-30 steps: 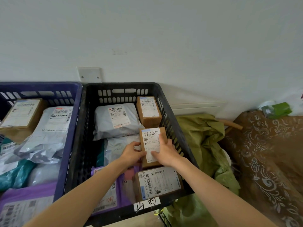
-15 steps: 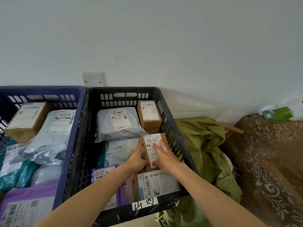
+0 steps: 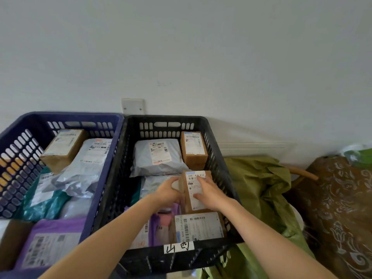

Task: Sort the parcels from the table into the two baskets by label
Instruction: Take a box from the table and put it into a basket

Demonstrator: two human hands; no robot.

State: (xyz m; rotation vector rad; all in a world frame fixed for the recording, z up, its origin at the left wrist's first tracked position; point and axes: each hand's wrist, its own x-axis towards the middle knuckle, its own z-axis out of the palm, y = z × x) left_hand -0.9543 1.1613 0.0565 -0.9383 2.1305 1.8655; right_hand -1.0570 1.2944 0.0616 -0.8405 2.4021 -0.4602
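A small brown cardboard box [image 3: 194,200] with a white label lies inside the black basket [image 3: 218,164], along its right wall. My left hand [image 3: 168,193] grips the box's left side. My right hand [image 3: 211,193] lies on its label and right side. Around it in the black basket lie a grey mailer bag [image 3: 159,156], another brown box [image 3: 193,149] at the back right, a labelled box [image 3: 198,227] at the front and a purple bag [image 3: 155,228]. The blue basket [image 3: 104,168] on the left holds a brown box [image 3: 62,149], grey bags and a purple parcel [image 3: 50,244].
A white tag with handwriting [image 3: 178,247] is stuck on the black basket's front rim. Crumpled green fabric [image 3: 259,190] lies right of the basket, and a brown patterned cloth [image 3: 340,208] farther right. A white wall with a socket plate [image 3: 132,106] stands behind.
Both hands have lowered the small box deeper into the black basket, toward its right wall. The view has tilted slightly.
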